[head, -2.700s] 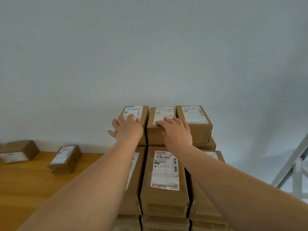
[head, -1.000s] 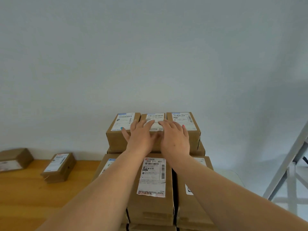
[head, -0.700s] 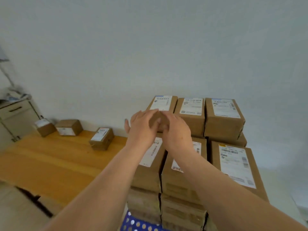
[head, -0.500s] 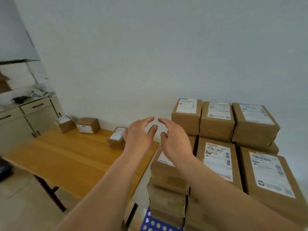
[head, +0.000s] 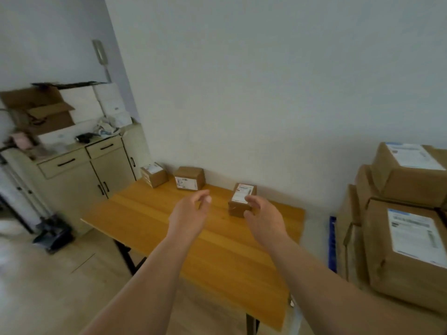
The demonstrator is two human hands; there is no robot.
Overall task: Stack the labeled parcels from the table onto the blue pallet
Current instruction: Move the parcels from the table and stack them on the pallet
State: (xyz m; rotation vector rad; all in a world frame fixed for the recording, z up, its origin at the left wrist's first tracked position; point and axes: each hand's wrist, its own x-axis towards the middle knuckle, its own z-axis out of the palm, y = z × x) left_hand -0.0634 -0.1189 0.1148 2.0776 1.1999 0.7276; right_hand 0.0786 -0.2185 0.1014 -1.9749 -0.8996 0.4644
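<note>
Now we reach with both hands empty and loosely apart, our right hand (head: 263,220) nearer than our left hand (head: 189,212) to the nearest parcel (head: 240,200), just beyond its fingertips.

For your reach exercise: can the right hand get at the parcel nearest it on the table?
Probably yes: the right hand hovers open just before the nearest parcel, with nothing between them.

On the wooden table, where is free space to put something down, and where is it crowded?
The table is bare across its near half, below both hands. Crowded: the wall edge, where three parcels sit, the right hand close to the rightmost.
</note>
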